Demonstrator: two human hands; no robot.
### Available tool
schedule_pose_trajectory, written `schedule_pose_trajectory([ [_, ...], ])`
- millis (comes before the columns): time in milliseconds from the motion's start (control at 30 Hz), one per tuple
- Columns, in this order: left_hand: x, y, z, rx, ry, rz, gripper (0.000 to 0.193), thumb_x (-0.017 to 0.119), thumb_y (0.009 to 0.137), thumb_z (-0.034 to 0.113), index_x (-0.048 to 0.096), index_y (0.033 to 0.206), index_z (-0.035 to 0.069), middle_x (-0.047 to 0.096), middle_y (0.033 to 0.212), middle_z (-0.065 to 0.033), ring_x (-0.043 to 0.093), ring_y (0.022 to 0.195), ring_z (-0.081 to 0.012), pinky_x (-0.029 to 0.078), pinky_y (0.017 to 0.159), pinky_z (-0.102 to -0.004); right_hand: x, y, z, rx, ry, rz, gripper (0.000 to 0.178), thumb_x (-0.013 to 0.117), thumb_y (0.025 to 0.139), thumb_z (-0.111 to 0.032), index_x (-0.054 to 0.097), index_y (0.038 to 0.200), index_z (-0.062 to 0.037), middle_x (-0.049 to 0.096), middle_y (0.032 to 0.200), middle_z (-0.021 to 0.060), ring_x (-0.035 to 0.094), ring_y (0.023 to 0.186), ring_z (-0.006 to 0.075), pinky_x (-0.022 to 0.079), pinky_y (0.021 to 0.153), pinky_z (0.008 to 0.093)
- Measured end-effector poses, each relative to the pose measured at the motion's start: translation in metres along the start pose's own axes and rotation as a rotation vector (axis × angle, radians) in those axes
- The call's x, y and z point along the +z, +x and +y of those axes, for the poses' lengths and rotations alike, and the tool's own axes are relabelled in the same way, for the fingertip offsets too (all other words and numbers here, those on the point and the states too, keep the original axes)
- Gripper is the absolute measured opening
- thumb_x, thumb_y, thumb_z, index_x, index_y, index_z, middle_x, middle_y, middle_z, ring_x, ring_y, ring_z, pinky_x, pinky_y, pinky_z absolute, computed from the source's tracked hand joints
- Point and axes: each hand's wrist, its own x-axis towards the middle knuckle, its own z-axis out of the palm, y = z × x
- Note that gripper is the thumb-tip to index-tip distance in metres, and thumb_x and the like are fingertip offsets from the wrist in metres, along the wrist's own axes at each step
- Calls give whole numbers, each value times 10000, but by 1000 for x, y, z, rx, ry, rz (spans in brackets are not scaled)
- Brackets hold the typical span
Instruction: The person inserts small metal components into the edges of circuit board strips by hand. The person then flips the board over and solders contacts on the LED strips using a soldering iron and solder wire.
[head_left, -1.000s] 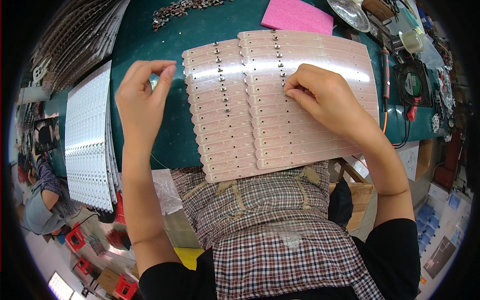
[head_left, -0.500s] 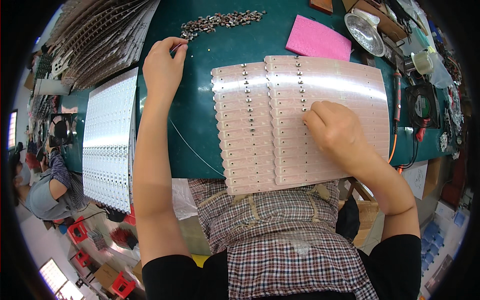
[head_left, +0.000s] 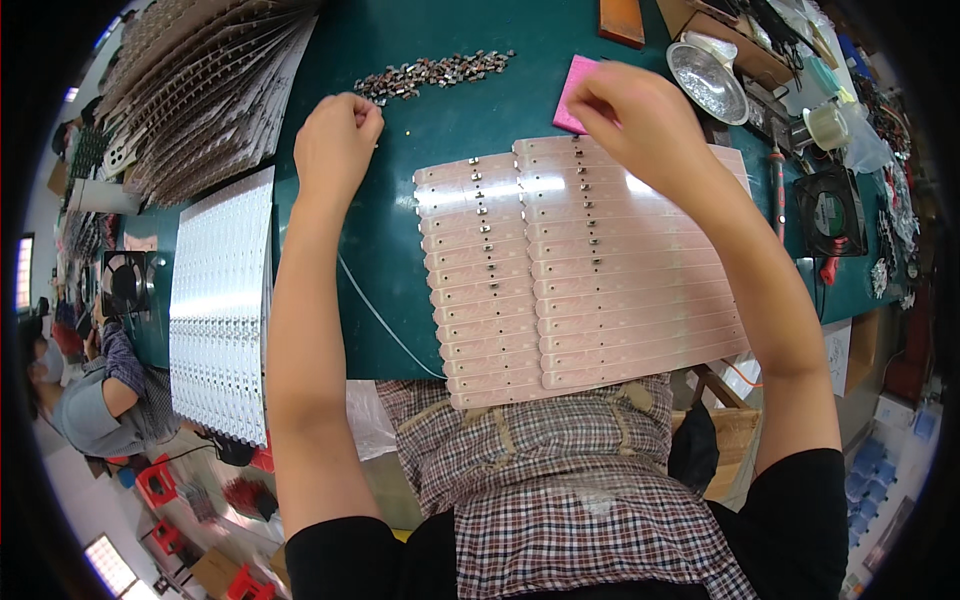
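My left hand (head_left: 338,140) hovers over the green table with its fingers pinched together, just below a heap of small metal parts (head_left: 435,73). Whatever its fingertips may hold is too small to make out. Curled fingers on my right hand (head_left: 635,115) hang over a pink foam block (head_left: 572,95), partly covering it, and their tips are hidden. Below lie two overlapping pale pink strip panels, a left panel (head_left: 480,325) and a right panel (head_left: 640,290). Small metal pieces (head_left: 585,187) sit in a column down the upper half of each.
White strip panels (head_left: 220,300) are stacked at the left, below a fanned pile of boards (head_left: 210,90). A metal bowl (head_left: 708,82), a solder spool (head_left: 827,127), a soldering iron (head_left: 777,190) and a black fan (head_left: 830,212) stand right. Another person (head_left: 100,390) sits far left.
My right hand has risen from the right panel's column of metal pieces to the pink foam. My left hand stays near the heap, fingers more curled. The whole view has shifted slightly.
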Motion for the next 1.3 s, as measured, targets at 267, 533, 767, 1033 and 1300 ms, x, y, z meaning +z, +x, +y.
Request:
schedule_pose_trajectory([
  [267,-58,-82,54,-93,-542,-356,114,720,888,104,703,916,-6,569,717,44,361,607,-11,301,527,-222,84,77,39,149,3,-46,161,718,864,-188,734,915,-37,725,925,139,691,849,311,541,764,381],
  [533,-65,-145,91,53,-617,-532,99,719,877,56,667,924,-14,623,859,-76,577,712,-168,458,649,-287,93,85,37,194,-182,-15,294,705,771,-264,727,817,26,698,858,258,688,823,417,558,764,449],
  [767,-70,-148,94,60,-542,-561,98,703,882,57,659,940,-8,621,875,-102,614,766,-227,487,691,-318,39,55,10,199,245,154,134,726,724,-91,698,776,29,717,758,169,706,722,250,553,682,352],
  [1033,-66,-146,92,109,-492,-572,104,693,893,70,647,951,-3,612,888,-103,608,755,-243,487,682,-332,-10,4,-13,379,630,-10,149,639,834,-3,717,947,55,710,788,72,656,721,99,529,677,247],
  [1300,-67,-141,93,197,-394,-565,115,685,898,94,627,952,11,616,905,-114,623,770,-285,492,688,-356,-24,-46,8,298,665,-62,240,664,973,-136,709,1150,19,726,952,83,697,885,125,567,795,264],
])
